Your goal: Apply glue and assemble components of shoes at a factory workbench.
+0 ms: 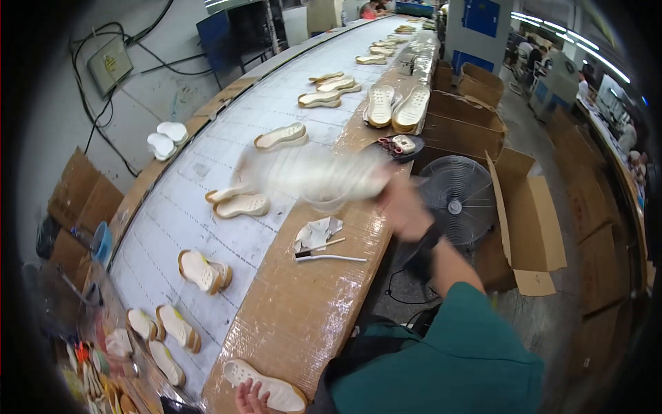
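Note:
My right hand (408,210), with a dark band at the wrist, grips a white shoe sole (314,174) smeared by motion over the edge between table and conveyor. Close to my body, my left hand (252,399) has its fingers loosely spread beside a white sole with a tan edge (269,388). That sole lies on the plastic-wrapped cardboard tabletop (296,303). A white-handled brush (334,258) and a crumpled piece of paper (316,233) are on the same surface. Behind the blurred sole, a pair of soles (241,205) sits on the white conveyor belt (155,238).
More soles (200,271) sit along the belt. Two large soles (411,109) and a dark dish (396,146) stand at the table's far end. A floor fan (454,207) and an open cardboard box (534,224) are on the right.

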`<state>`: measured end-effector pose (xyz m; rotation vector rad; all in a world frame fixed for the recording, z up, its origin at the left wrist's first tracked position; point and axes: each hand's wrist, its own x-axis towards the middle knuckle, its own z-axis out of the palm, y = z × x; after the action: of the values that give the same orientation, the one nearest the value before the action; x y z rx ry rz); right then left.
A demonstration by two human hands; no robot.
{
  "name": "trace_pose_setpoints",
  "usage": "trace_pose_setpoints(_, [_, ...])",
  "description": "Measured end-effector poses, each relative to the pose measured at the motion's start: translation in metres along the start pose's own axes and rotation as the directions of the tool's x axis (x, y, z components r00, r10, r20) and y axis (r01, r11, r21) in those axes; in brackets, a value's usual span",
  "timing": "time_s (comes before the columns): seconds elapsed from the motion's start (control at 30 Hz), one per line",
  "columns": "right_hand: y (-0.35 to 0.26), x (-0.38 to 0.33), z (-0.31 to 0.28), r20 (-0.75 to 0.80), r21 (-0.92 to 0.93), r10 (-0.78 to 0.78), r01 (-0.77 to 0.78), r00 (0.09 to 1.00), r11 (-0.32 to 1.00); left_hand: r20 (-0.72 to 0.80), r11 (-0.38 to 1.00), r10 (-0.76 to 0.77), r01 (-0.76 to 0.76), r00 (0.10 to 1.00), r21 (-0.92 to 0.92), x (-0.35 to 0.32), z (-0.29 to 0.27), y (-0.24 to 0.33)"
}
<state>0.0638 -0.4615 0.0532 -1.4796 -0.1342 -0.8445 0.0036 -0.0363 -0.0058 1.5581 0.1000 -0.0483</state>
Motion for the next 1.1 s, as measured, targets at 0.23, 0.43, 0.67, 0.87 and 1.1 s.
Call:
trace_pose_setpoints(0.23, [-0.015, 0.09, -0.054, -0.446, 0.322, 0.059, 0.099, 0.893, 0.942, 0.079, 0.996, -0.087, 0.088, 0.993, 0.0, 0.019, -0.026, -0.022])
trace_pose_setpoints(0.43, [0.064, 0.008, 0.204, 0.675, 0.18, 0.49, -0.768, 0.551, 0.615, -0.084, 0.997, -0.058, 0.053, 0.995, -0.063, 0.045, -0.092, -0.077])
trace_pose_setpoints(0.67, [0.199, -0.095, 0.488, 0.733, -0.326, 0.591, -0.589, 0.337, 0.74, -0.249, 0.983, -0.029, -0.018, 0.968, -0.184, 0.038, -0.132, -0.085])
trace_pose_setpoints(0.87, [0.334, -0.162, 0.587, 0.42, -0.357, 0.603, -0.487, 0.678, 0.797, -0.305, 0.956, -0.081, -0.012, 0.949, -0.292, 0.05, -0.131, -0.082])
trace_pose_setpoints(1.1, [0.259, -0.132, 0.525, 0.876, -0.321, 0.44, -0.919, -0.196, 0.228, -0.435, 0.951, -0.055, -0.086, 0.899, -0.296, 0.054, -0.14, -0.085])
